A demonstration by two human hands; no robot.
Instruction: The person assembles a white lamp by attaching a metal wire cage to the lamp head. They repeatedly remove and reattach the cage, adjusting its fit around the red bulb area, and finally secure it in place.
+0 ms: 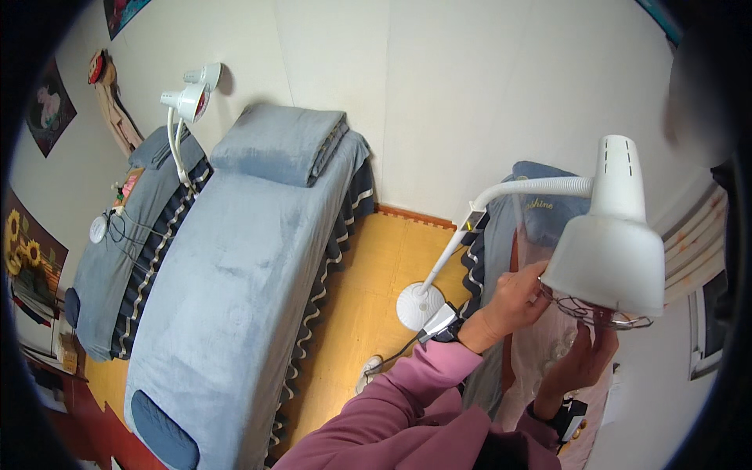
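A white heat lamp [607, 258] with a bell-shaped shade hangs from a white gooseneck at the right, its mouth facing down. Across the mouth sits a wire guard [627, 320], and something dark reddish shows behind the wires. My left hand [513, 303] is closed at the left edge of the guard, with thumb and fingertips against the rim. From below, my right hand [578, 362] reaches up to the middle of the guard with its fingers bent together. The guard and shade partly hide these fingertips, so what they grip is unclear.
The lamp's pole stands on a round white base [420, 306] on yellow floor matting [368, 290]. A blue-covered massage bed [227, 282] lies to the left, with a folded blanket [278, 145] on top. Farther left are another bed [117, 266] and white lamps [188, 102].
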